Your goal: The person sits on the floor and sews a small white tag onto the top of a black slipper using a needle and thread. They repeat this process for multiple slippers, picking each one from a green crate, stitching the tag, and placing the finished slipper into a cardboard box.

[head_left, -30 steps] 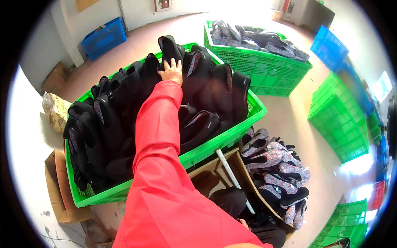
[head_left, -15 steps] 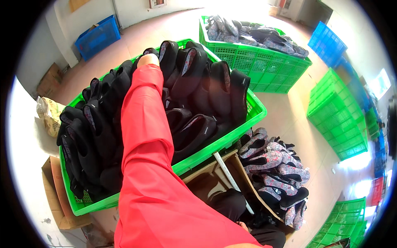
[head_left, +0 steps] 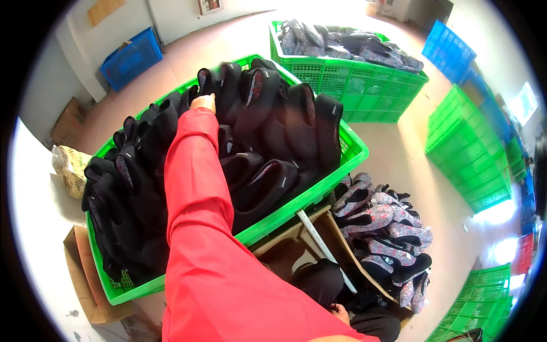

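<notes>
My left arm in a red sleeve reaches across a green crate (head_left: 296, 212) packed with black fabric slippers (head_left: 266, 185). At the far side of the crate my left hand (head_left: 203, 103) is closed at a black slipper (head_left: 208, 81) standing just beyond it. The thumb shows on the right; the other fingers are mostly hidden. Several slippers show a patterned lining. Low in the view, beside my dark-trousered legs, lies my right hand (head_left: 340, 312), small and partly covered by the red sleeve. Its fingers look curled, and what they hold, if anything, is hidden.
A cardboard box (head_left: 364, 271) with a white bar (head_left: 319, 242) across it stands at the right, beside a pile of grey floral slippers (head_left: 388, 244). A second green crate (head_left: 359, 85) is behind. Stacked green crates (head_left: 468, 149) and blue crates (head_left: 448, 52) line the right.
My left hand has drawn back slightly toward me, and the black slipper beyond it shows more. The right hand has come further into view. The whole view has shifted a little.
</notes>
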`<state>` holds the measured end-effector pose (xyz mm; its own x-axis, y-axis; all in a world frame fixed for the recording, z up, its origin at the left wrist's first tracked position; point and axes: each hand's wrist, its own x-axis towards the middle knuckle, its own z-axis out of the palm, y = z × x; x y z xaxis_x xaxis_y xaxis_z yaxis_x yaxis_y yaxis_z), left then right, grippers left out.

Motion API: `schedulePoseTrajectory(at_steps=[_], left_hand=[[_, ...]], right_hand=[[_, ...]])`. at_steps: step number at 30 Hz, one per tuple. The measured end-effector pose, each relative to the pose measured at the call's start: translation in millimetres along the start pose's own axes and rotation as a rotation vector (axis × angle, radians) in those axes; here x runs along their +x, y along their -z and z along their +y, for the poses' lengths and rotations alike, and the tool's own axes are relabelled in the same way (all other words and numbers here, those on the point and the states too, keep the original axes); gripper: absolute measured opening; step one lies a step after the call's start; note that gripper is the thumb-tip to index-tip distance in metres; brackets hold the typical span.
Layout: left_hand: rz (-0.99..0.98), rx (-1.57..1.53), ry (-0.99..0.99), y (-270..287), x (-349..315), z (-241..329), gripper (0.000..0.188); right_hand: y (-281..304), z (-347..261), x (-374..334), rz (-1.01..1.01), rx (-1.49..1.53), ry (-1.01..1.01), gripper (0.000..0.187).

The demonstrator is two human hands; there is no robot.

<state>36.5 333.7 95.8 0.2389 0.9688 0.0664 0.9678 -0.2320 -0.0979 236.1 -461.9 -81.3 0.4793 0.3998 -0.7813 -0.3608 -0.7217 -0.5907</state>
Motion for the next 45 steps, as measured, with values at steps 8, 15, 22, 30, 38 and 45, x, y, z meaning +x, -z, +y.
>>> schedulePoseTrajectory(at_steps=[8, 15, 22, 30, 38, 45], left_hand=[[0.522, 0.259, 0.158, 59.0, -105.0, -14.4, 0.060], [-0.081, -0.197, 0.398, -3.2, -125.3, -99.9, 0.060], [-0.066, -0.186, 0.365, 13.4, -131.3, -88.0, 0.056], [0.424, 0.185, -0.169, 71.5, -256.1, -49.1, 0.055], [0.362, -0.354, -0.604, 78.5, -437.2, 13.0, 0.039], [0.026, -0.757, -0.919, 26.0, -523.1, 160.7, 0.039]], right_hand=[[-1.9, 11.1, 0.3, -0.011, -0.058, 0.087, 0.022], [7.3, 36.4, 16.6, -0.018, -0.140, 0.163, 0.022], [9.9, 48.8, 24.8, -0.006, -0.095, 0.255, 0.020], [15.2, 58.3, 24.7, -0.012, -0.008, 0.256, 0.019], [28.8, 54.5, -18.6, -0.023, 0.185, 0.105, 0.018], [33.6, 45.3, -29.1, -0.005, 0.289, 0.115, 0.017]])
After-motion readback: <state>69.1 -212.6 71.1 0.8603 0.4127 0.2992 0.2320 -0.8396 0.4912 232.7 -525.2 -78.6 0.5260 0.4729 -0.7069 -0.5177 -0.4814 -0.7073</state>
